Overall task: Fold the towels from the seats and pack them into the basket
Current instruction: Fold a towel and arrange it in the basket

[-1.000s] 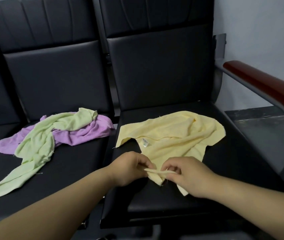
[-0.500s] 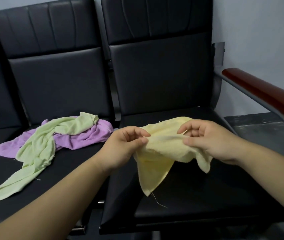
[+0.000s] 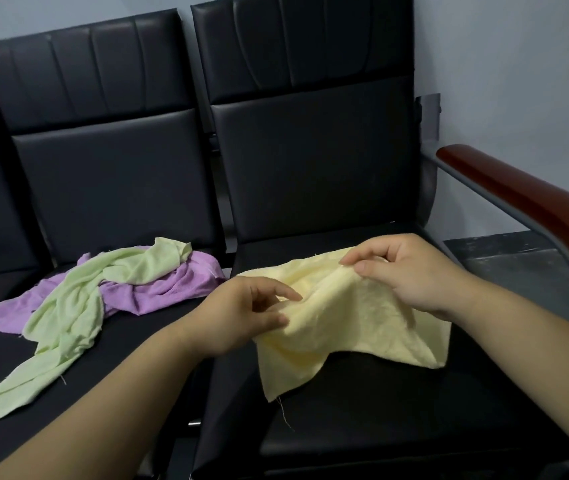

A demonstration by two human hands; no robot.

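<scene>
I judged I was at the first fold; my left hand (image 3: 241,313) pinched the yellow towel (image 3: 352,327) at its left edge between thumb and fingers; my right hand (image 3: 404,271) pinched its upper edge; the cloth hung rumpled over the right-hand seat (image 3: 414,410); next I needed to find two corners and spread it flat; the green towel (image 3: 68,313) and purple towel (image 3: 172,292) lay heaped on the neighbouring seat; the basket was out of view; I could read no writing, though a tag was perhaps hidden in the folds.
</scene>
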